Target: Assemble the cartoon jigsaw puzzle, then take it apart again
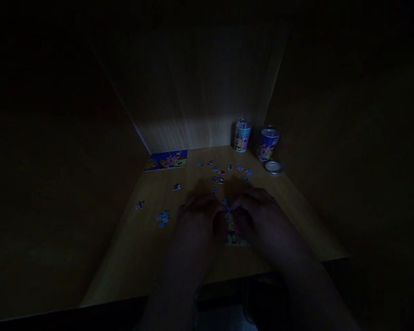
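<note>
A partly joined jigsaw puzzle (230, 224) with a yellow cartoon figure lies flat near the front of the wooden table. On its left side my left hand (202, 214) is curled, thumb and fingers drawn together at the puzzle's upper edge. My right hand (257, 211) bends over the right side the same way, its fingertips close to the left ones. Both hands cover much of the puzzle, and dim light hides whatever small piece is pinched. Just beyond the fingers lies a loose puzzle piece (214, 190).
Several loose pieces (221, 171) are scattered farther back. More pieces (163, 218) lie left, with single ones (177, 186) nearby. A finished picture panel (174, 159) rests at the back left. Two cartoon-printed cans (242, 135) (268, 144) and a round lid (273, 167) stand back right. Walls enclose the table.
</note>
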`<state>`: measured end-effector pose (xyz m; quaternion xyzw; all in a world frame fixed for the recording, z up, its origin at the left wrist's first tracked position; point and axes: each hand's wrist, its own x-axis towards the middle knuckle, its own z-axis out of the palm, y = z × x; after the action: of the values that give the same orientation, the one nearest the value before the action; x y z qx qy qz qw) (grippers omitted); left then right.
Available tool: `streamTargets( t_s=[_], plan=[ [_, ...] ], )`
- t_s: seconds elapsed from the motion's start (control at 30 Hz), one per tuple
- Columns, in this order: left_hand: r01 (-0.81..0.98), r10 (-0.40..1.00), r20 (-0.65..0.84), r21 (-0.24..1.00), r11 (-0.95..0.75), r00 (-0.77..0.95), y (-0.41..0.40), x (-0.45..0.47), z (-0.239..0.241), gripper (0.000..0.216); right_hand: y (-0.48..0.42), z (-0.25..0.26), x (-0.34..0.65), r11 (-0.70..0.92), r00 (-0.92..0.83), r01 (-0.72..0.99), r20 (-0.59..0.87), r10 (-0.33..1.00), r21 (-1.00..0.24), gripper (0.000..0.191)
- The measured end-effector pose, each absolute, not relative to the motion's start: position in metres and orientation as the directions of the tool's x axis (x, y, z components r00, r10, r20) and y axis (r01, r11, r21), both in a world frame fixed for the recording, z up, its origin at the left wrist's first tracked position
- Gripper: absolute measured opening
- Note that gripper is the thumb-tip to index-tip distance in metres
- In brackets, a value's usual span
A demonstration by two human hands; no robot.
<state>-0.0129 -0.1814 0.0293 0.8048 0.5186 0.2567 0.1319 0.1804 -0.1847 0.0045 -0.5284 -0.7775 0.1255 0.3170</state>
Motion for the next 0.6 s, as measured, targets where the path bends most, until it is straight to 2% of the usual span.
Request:
streamTargets(
  t_s=[0.6],
  plan=[
    [0.754, 0.897, 0.285, 0.488, -0.439, 0.338, -0.1809, -0.0139, 0.0297, 0.025, -0.1853, 0.0049, 0.1807, 0.392, -0.238, 0.748, 0.336, 0.911, -0.535, 0.018]
  ],
)
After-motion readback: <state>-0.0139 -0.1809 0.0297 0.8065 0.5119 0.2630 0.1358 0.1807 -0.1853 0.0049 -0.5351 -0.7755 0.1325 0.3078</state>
